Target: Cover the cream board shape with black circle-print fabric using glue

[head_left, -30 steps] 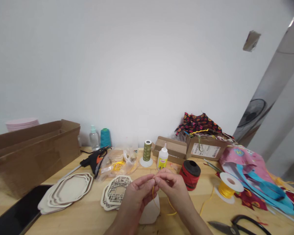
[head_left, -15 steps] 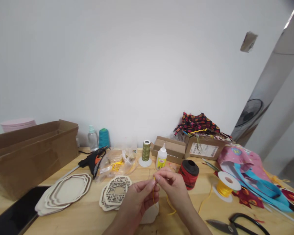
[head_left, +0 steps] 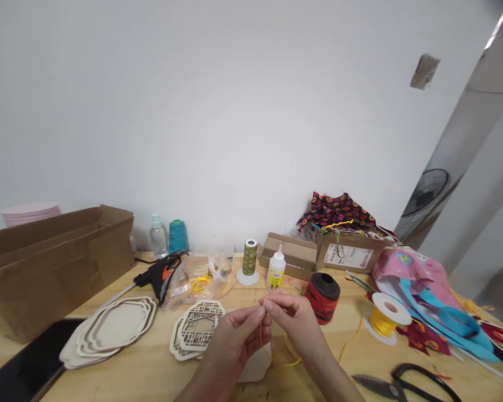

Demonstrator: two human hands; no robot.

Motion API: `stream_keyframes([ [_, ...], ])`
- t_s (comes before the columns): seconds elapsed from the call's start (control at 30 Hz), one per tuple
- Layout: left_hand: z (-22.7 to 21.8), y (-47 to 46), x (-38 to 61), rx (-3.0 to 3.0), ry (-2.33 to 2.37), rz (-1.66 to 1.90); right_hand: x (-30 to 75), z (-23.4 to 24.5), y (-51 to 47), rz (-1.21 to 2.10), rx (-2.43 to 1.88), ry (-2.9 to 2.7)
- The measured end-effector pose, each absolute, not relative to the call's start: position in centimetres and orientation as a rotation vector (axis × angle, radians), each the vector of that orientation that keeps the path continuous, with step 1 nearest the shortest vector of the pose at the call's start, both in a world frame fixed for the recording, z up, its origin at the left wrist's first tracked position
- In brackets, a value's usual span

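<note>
A thin yellow cord (head_left: 292, 352) is pinched between the fingertips of both hands, which meet above the table. My left hand (head_left: 241, 333) is closed on it, thumb against forefinger, and a short length hangs down beside the fingers. My right hand (head_left: 293, 318) grips the cord at the same spot; from there it loops below the palm and trails right toward a white spool of yellow cord (head_left: 392, 309). Under my hands lies a pale wooden plate (head_left: 255, 365), partly covered. Left of them sit lattice-cut wooden panels (head_left: 201, 328).
Behind my hands stand a glue bottle (head_left: 276, 272), a green thread spool (head_left: 250, 258) and a red thread cone (head_left: 323, 301). Scissors (head_left: 396, 386) lie at front right. Leftward are stacked wooden frames (head_left: 113, 329), a glue gun (head_left: 157, 276) and a long cardboard box (head_left: 54, 262).
Both hands have shifted very slightly, still pinching the cord together. The cord's hanging end and loop have moved a little; the things on the table are unchanged.
</note>
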State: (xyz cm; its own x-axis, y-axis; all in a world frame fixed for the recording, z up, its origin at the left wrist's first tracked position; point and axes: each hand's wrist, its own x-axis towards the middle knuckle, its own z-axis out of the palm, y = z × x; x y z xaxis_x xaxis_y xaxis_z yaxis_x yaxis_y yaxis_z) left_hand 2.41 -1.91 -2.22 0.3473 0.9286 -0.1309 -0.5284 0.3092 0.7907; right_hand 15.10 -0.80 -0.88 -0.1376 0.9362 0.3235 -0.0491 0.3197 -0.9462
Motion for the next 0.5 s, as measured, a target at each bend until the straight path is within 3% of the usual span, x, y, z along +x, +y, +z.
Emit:
stream_keyframes([
  [0.5,-1.85,-2.0,2.54,0.694,0.675,1.012,15.03,-0.86,-0.76,1.019,-0.917,-1.409],
])
